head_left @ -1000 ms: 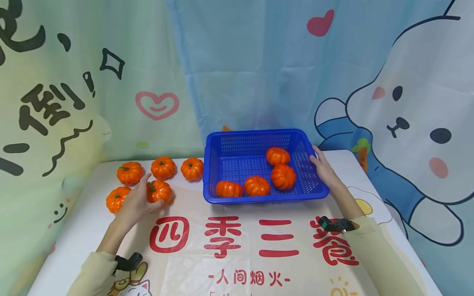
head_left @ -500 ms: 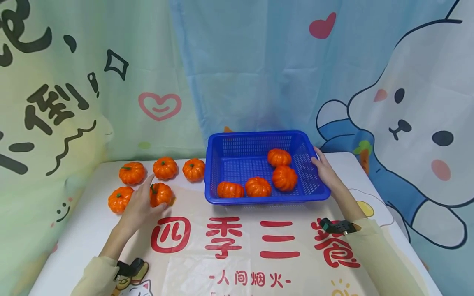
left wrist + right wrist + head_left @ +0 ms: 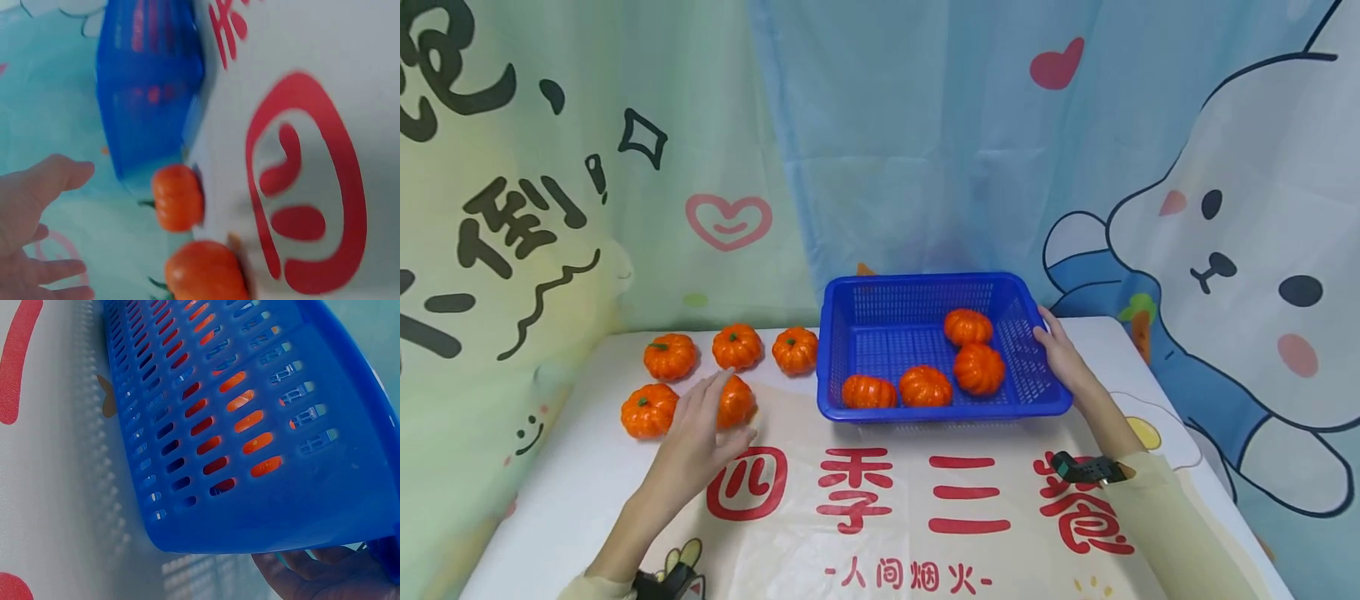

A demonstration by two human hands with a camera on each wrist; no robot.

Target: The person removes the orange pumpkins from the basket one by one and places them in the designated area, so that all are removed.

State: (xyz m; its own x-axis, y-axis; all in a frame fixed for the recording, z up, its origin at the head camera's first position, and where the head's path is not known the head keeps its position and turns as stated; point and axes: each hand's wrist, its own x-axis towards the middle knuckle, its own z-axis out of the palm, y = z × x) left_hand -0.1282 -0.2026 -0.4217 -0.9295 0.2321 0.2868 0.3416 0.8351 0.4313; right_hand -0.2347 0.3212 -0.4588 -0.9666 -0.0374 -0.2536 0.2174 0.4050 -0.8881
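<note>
My left hand (image 3: pixel 696 437) hovers by a small orange pumpkin (image 3: pixel 737 403) and hides its left part. In the left wrist view the thumb (image 3: pixel 59 173) and fingers stand apart, with nothing between them. My right hand (image 3: pixel 1066 357) grips the right rim of a blue plastic basket (image 3: pixel 880 337). Seen from the right wrist, its fingers (image 3: pixel 300 565) reach beneath the rim at the end wall. Several pumpkins lie inside the basket, one of them (image 3: pixel 967 326) near the back. More sit on the table left of it, such as the nearest one (image 3: pixel 795 350).
Other pumpkins rest at the back left, among them the leftmost pumpkin (image 3: pixel 649 411). A printed mat (image 3: pixel 917 467) with red characters covers the white table (image 3: pixel 550 500) in front of the basket. A patterned curtain (image 3: pixel 895 150) hangs right behind the table.
My left hand has shifted slightly right and lifted off, covering more of the front pumpkin. My right hand stays on the basket. The whole head view has sunk a little.
</note>
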